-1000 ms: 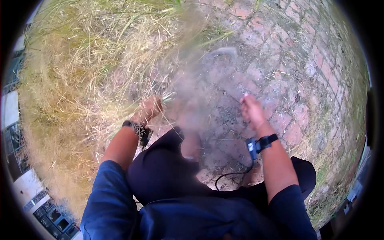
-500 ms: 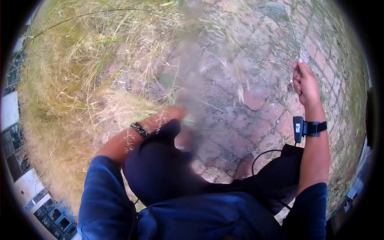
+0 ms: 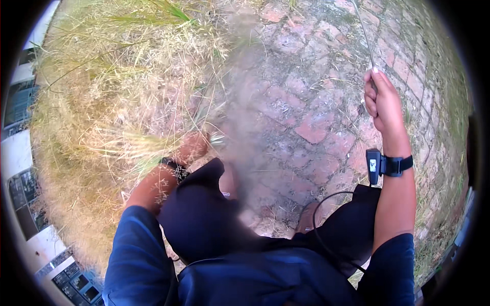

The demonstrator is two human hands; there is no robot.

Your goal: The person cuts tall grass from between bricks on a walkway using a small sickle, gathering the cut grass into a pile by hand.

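My left hand (image 3: pixel 195 146), at the edge of the dry grass, is closed round a bunch of cut grass (image 3: pixel 135 145). Its feathery seed heads fan out to the left over my wrist, and pale stem ends poke out on the right of the fist. Off to the right, my right hand (image 3: pixel 384 99) grips a thin metal rod (image 3: pixel 365 34) that points up and away. The rod's far end runs past the top of the picture. A smeared grey band down the middle blurs part of the ground beside my left hand.
Tall dry grass (image 3: pixel 76 117) covers the left side, with greener blades (image 3: pixel 176 13) at the far end. Weathered red paving bricks (image 3: pixel 314 127) lie in front and right. A black cable (image 3: pixel 315 217) loops near my right knee. Dark panels with pale edges (image 3: pixel 23 97) line the far left.
The grass bunch and my left hand have shifted slightly left. My right hand has moved a little left; the pale shape at the rod's far end has left the picture.
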